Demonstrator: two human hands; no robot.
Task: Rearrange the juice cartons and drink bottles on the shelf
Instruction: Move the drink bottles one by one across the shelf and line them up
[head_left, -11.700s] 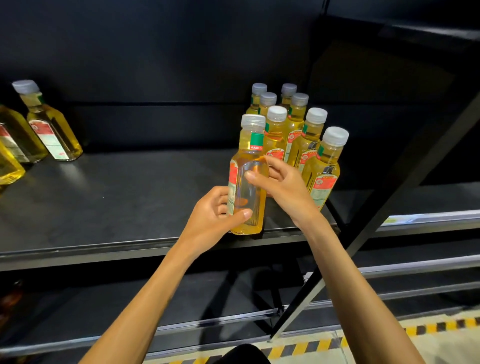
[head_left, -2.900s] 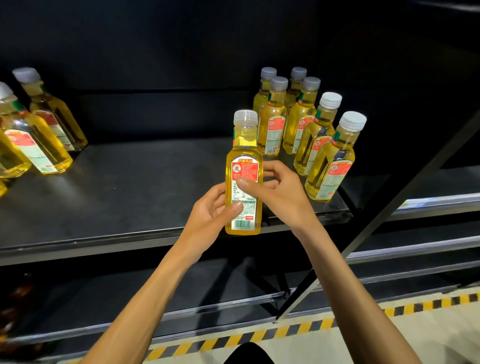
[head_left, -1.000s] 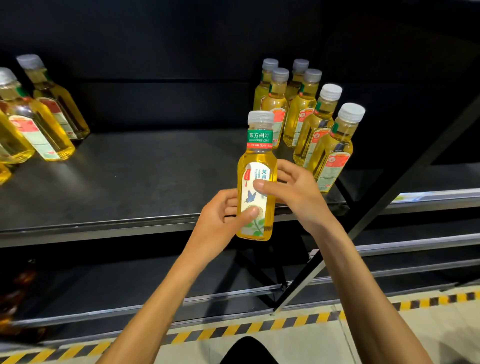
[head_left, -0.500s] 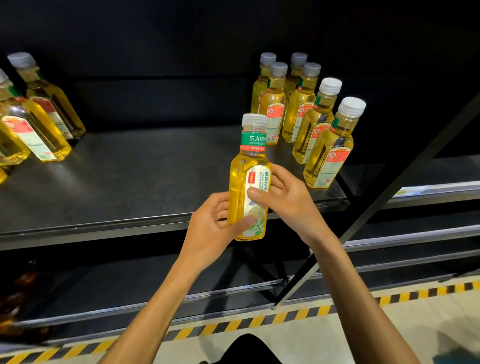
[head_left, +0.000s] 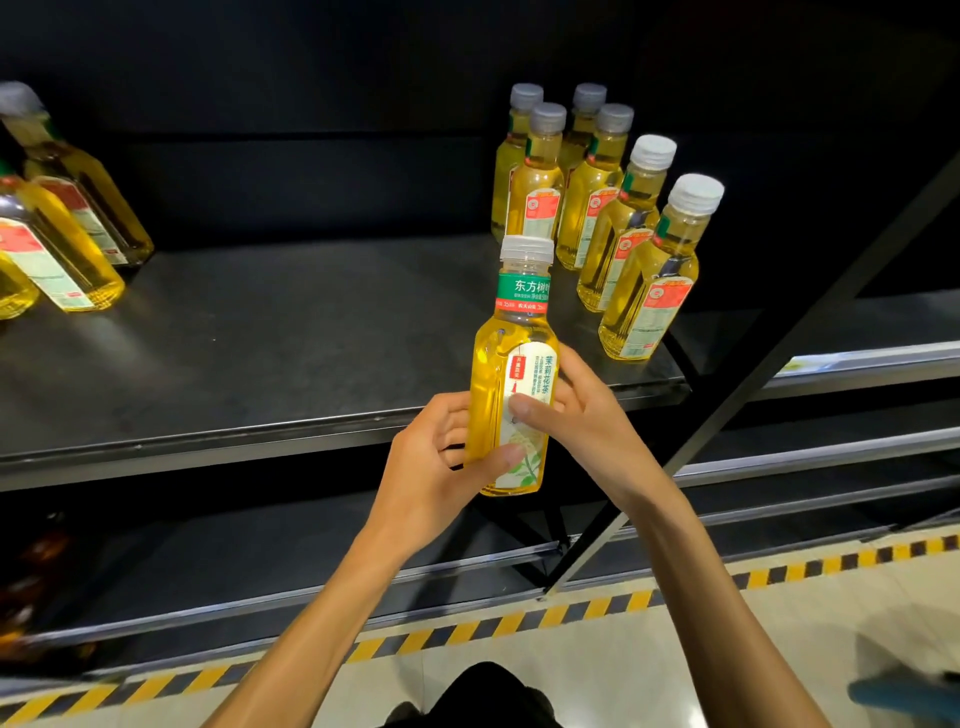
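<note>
hazard stripe (head_left: 467, 631) on floor below grip | L hand (head_left: 436, 457) wraps tea bottle (head_left: 514, 374) low, thumb on label | R hand (head_left: 582, 415) grasps same btl from R | btl upright, in air at shelf (head_left: 260, 353) front edge | six-bottle group (head_left: 597, 208) standing behind-R of grip | more bottles (head_left: 57, 228) far L

Shining down from above and in front, glowing through the clear plastic bottle of yellow tea with a green neck band (head_left: 511, 374) and rendering its label print sharp. Spreading a soft grey sheen over the dark metal shelf board (head_left: 270, 332). Sinking the black back panel (head_left: 311, 78) into near darkness. Bending and smearing the yellow bottles with red-and-white labels (head_left: 52, 260) at the left edge. Blurring the pale tiled floor (head_left: 779, 649) in the lower right corner.
</note>
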